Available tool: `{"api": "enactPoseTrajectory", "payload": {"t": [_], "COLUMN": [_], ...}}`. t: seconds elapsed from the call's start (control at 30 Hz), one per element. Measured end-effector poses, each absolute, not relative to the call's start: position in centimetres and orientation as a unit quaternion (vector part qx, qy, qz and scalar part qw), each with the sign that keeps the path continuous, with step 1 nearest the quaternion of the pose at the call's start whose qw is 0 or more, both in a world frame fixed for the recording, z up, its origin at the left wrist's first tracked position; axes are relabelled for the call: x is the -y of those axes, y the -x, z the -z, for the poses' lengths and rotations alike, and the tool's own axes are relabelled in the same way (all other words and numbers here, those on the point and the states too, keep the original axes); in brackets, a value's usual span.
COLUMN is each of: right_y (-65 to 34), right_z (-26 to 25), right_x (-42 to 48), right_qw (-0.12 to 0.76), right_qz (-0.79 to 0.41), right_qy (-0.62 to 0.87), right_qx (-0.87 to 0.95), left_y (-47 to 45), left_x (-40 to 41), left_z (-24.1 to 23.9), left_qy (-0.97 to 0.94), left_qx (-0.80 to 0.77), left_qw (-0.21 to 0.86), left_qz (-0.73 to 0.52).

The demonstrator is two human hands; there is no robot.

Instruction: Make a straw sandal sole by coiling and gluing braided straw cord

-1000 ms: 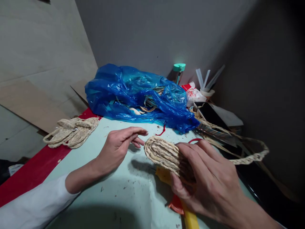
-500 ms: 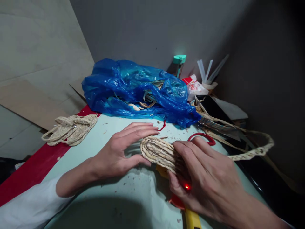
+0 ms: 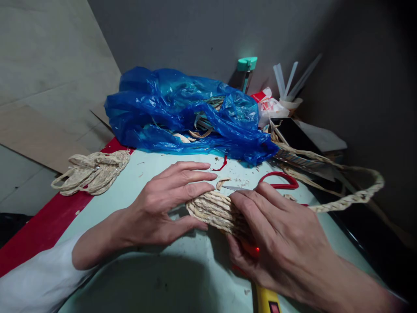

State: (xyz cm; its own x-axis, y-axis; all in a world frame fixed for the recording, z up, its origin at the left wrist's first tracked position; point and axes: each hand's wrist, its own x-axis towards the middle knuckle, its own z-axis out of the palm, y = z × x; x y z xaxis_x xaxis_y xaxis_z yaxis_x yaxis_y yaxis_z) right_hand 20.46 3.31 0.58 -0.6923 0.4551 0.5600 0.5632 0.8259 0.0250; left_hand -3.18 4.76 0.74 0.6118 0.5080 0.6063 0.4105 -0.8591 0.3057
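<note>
A flat, folded coil of plaited straw cord is held low over the table. My right hand is closed around its right end, hiding that part. At the left end, my left hand rests its index fingertip along the top edge and its thumb along the lower edge. The braided tail of straw loops out beyond my right hand. Below that hand lies a yellow tool with a red switch, mostly hidden; a small red light glows by my palm. Red-handled scissors lie just behind.
A crumpled blue plastic bag with straw strips sits at the back. Another looped straw piece lies on the red edge strip at left. At back right are a cup of translucent sticks and a dark flat object.
My left hand has closed in on the coil's left end, which has tilted to show more of its top strands. The view has shifted slightly, and the scissor blade now shows.
</note>
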Motion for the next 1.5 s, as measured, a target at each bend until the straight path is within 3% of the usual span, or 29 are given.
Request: {"api": "enactPoseTrajectory", "payload": {"t": [0.67, 1.5], "right_y": [-20.4, -20.4], "right_z": [-0.1, 0.1], "right_x": [-2.8, -2.9], "right_qw": [0.255, 0.253], "right_qz": [0.075, 0.054], "right_qy": [0.306, 0.295], "right_qx": [0.914, 0.920], "left_y": [2.9, 2.2], "left_x": [-4.5, -4.0], "left_z": [-0.2, 0.1], "left_qy": [-0.916, -0.901], "left_qx": [-0.255, -0.261], "left_qw": [0.017, 0.053], "left_qz": [-0.309, -0.343]}}
